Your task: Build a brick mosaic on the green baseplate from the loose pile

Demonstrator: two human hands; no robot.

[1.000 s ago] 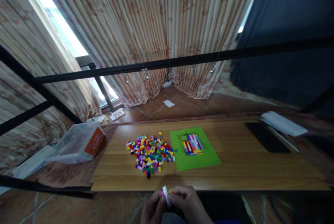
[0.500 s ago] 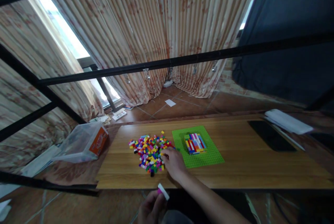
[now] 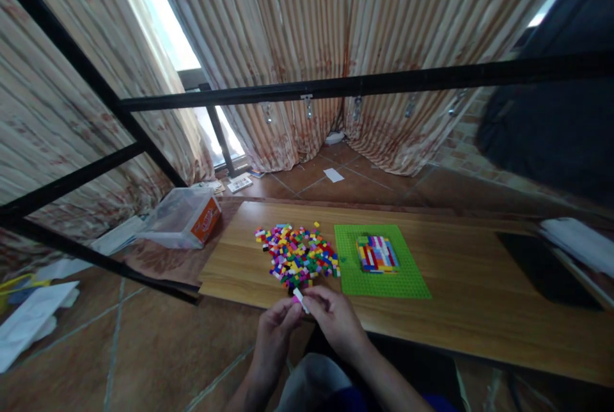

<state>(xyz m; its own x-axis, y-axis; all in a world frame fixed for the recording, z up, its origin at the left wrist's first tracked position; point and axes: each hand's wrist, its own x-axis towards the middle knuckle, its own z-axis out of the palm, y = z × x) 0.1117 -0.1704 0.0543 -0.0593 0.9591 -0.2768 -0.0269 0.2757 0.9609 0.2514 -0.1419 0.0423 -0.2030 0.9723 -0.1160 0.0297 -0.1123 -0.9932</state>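
Observation:
Above the table's front edge, my left hand (image 3: pixel 278 330) is closed on a small white-and-pink toy brick piece (image 3: pixel 300 299). My right hand (image 3: pixel 337 319) meets it from the other side, thumb and fingers pinched at the piece's right end. Whether those fingers also hold another small brick is hidden. Just beyond both hands spreads a pile of loose coloured toy bricks (image 3: pixel 297 255). To its right, a green baseplate (image 3: pixel 412 281) lies flat, bearing a low block of joined multicoloured bricks (image 3: pixel 378 254).
A clear plastic box (image 3: pixel 175 215) with an orange label stands left of the wooden table (image 3: pixel 460 284). At the table's right lie a dark flat pad (image 3: pixel 542 268) and a white object (image 3: pixel 580 239). A black metal bar (image 3: pixel 393 82) crosses beyond the table.
My right hand has come back from the brick pile to my left hand, and they now meet at the white-and-pink piece. The head view has swung left and down.

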